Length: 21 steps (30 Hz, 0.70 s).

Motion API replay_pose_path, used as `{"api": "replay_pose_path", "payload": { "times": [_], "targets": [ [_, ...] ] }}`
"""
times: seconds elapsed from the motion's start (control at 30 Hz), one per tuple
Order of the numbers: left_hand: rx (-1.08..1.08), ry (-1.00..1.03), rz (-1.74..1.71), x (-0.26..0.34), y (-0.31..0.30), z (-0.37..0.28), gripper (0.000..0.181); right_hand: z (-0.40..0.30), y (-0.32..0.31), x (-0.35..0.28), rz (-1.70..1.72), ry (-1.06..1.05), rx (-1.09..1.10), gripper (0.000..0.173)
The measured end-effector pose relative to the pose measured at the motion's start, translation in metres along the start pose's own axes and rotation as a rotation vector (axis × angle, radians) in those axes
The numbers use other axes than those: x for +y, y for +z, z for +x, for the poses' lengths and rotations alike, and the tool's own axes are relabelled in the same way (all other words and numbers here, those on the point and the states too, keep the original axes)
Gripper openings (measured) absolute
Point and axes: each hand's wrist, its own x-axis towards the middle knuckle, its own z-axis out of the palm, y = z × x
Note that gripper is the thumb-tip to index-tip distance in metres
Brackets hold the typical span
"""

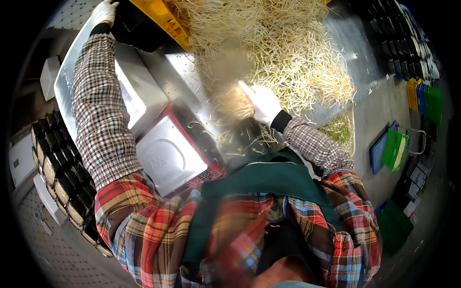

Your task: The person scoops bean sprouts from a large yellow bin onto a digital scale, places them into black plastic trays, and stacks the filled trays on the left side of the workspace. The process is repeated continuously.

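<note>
My right hand (265,104), in a white glove, holds a clump of bean sprouts (236,104) low over the metal table. Motion blurs the clump. A large heap of bean sprouts (288,54) spreads beyond this hand. At the far upper left, my gloved left hand (103,13) reaches to a black plastic container (138,28); whether its fingers grip the rim is unclear. Between my arms lies a red digital scale (212,169) with a shiny metal pan (169,154), its surface bare.
A yellow plastic crate (169,25) borders the heap on the left. Beside the scale stands a metal box (144,86). Stacked black trays (68,176) flank me on the left, more black trays (396,43) at upper right. A tub of sprouts (340,131) sits near my right forearm.
</note>
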Motion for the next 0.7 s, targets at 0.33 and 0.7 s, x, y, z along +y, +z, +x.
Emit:
{"api": "replay_pose_path", "payload": {
  "times": [0.33, 0.7],
  "targets": [
    [0.205, -0.014, -1.034, -0.04, -0.155, -0.102, 0.032, -0.027, 0.009, 0.029, -0.134, 0.073, 0.025, 0.11],
    [0.469, -0.382, -1.162, 0.122, -0.191, -0.368, 0.048, -0.016, -0.037, 0.081, 0.563, 0.012, -0.134, 0.086]
  ]
}}
